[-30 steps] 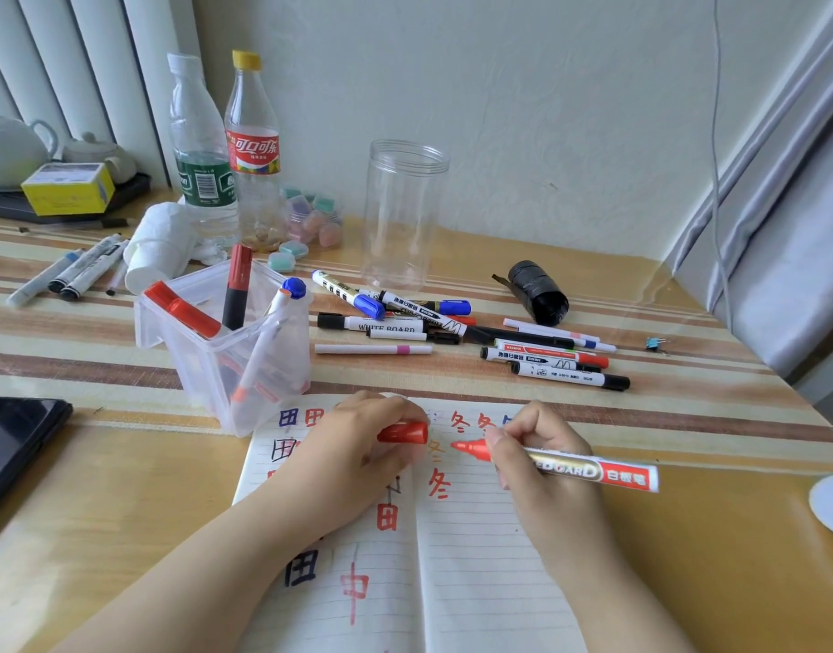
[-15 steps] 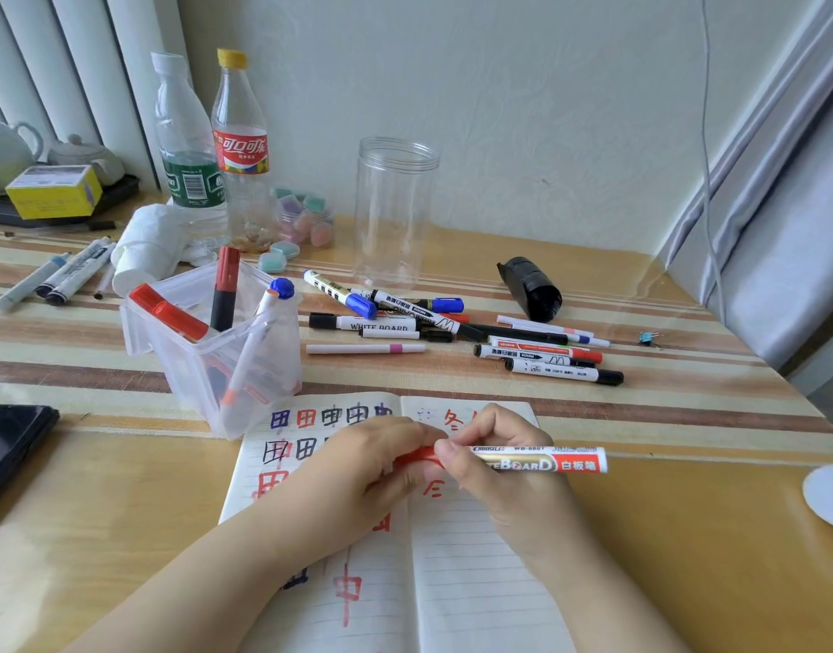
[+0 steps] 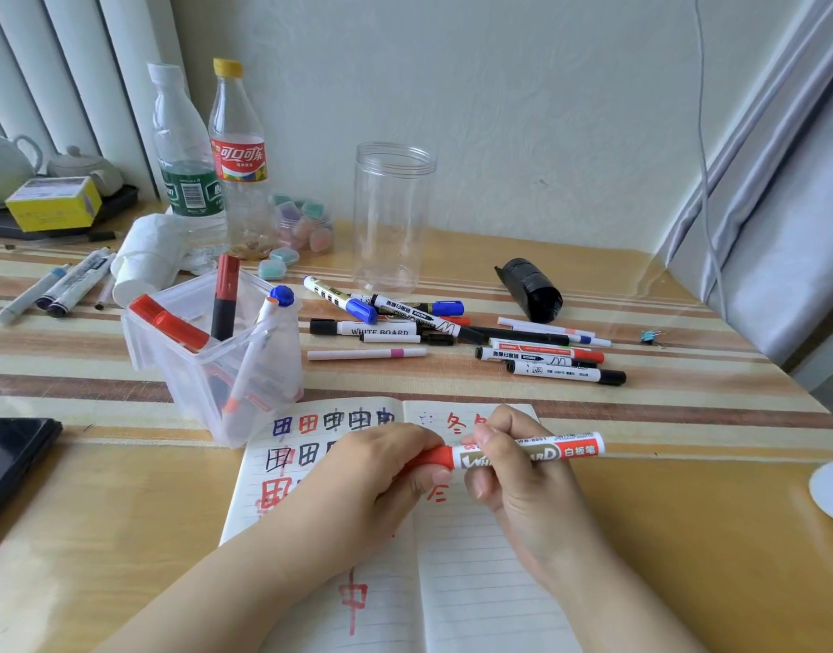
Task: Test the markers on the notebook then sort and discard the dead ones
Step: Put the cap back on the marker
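Head: red cap [image 3: 431, 459] now seated on marker [image 3: 527, 453]; both hands gripping.

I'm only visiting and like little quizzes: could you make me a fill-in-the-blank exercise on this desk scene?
1. Both hands hold one marker whose cap is ____ in colour.
2. They hold it above an open ____.
3. The tall clear jar holds ____ markers.
4. The square clear tub stands ____ of the jar.

Missing words: red; notebook; no; left

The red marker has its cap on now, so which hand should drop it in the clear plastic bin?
Probably the left hand. The clear plastic bin stands on its side, past the notebook, and it already grips the red marker at the cap. The right hand would reach across.
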Action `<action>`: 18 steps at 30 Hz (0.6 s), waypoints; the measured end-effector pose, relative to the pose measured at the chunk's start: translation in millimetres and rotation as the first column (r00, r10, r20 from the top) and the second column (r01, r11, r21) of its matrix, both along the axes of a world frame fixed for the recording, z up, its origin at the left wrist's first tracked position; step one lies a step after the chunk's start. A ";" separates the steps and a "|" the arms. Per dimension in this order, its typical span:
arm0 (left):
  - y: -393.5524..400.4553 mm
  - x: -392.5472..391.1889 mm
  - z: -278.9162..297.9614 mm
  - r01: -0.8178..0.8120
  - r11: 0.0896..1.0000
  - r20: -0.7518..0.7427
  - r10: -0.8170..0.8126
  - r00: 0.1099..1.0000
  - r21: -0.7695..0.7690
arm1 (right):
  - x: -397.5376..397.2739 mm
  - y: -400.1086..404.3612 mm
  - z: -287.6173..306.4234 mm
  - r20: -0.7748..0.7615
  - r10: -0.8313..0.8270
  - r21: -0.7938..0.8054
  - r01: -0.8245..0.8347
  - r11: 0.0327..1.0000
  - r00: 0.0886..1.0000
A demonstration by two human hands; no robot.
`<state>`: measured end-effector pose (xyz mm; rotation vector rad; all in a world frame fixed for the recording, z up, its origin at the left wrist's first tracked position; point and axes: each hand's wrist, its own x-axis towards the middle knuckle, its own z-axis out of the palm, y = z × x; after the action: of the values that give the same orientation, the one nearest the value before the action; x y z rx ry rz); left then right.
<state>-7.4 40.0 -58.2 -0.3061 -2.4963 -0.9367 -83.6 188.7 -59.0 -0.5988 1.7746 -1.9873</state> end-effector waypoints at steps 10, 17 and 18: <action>3.5 1.6 -1.8 -0.035 0.999 0.040 0.036 0.999 -0.024 | 0.5 -1.3 -0.8 0.064 0.012 0.017 -0.013 1.000 0.998; 0.0 4.4 13.2 -0.103 0.994 0.077 0.099 0.992 0.041 | 7.2 2.6 13.2 0.235 0.047 -0.074 -0.030 0.997 0.971; -1.6 6.2 19.9 -0.106 0.993 0.078 0.101 0.992 0.050 | 7.8 3.5 16.6 0.260 0.069 -0.098 -0.045 0.994 0.963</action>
<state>-1.2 38.4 -38.3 -0.1246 -2.5232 -0.9883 -75.8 192.2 -42.4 -0.3869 1.4998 -2.0117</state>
